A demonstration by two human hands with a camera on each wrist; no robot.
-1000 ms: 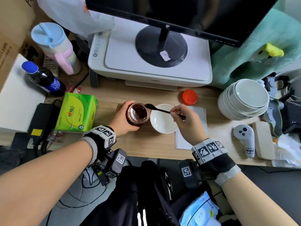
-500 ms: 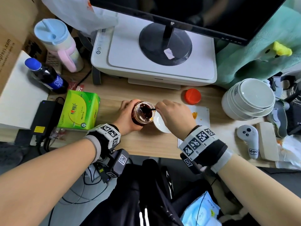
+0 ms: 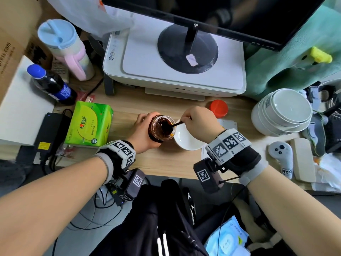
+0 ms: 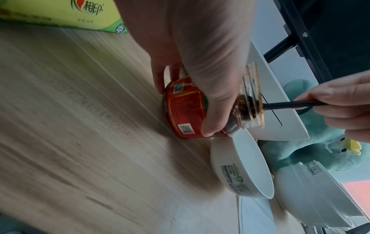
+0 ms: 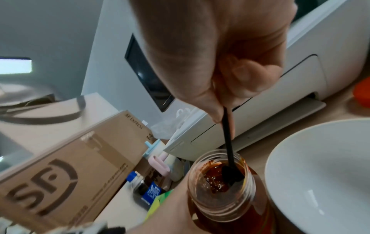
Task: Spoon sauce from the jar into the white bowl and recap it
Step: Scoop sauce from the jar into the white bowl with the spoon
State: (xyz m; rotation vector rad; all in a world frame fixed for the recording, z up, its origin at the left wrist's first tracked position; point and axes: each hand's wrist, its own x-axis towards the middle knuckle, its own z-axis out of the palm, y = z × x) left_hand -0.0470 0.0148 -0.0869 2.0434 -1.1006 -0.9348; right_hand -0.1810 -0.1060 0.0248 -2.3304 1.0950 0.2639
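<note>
An uncapped glass jar point(image 3: 160, 128) point(image 4: 187, 109) point(image 5: 224, 188) of dark red sauce stands on the wooden desk, and my left hand point(image 3: 143, 133) point(image 4: 200, 66) grips its side. My right hand point(image 3: 198, 120) point(image 5: 220, 76) pinches the handle of a black spoon point(image 3: 172, 125) point(image 4: 288, 105) point(image 5: 230, 152), whose bowl sits inside the jar mouth in the sauce. The white bowl point(image 3: 186, 140) point(image 4: 246, 164) point(image 5: 320, 177) stands just right of the jar with nothing in it. The red cap point(image 3: 219, 108) lies on the desk behind the bowl.
A white printer point(image 3: 175, 71) with a monitor on it stands behind. A green tissue pack point(image 3: 90, 123) lies to the left, near a cola bottle point(image 3: 51, 85) and pink tumbler point(image 3: 68, 50). A stack of white bowls point(image 3: 282, 111) and a controller point(image 3: 282, 159) are on the right.
My right hand moved left from over the white bowl and dipped the spoon into the jar. The left hand kept holding the jar in place.
</note>
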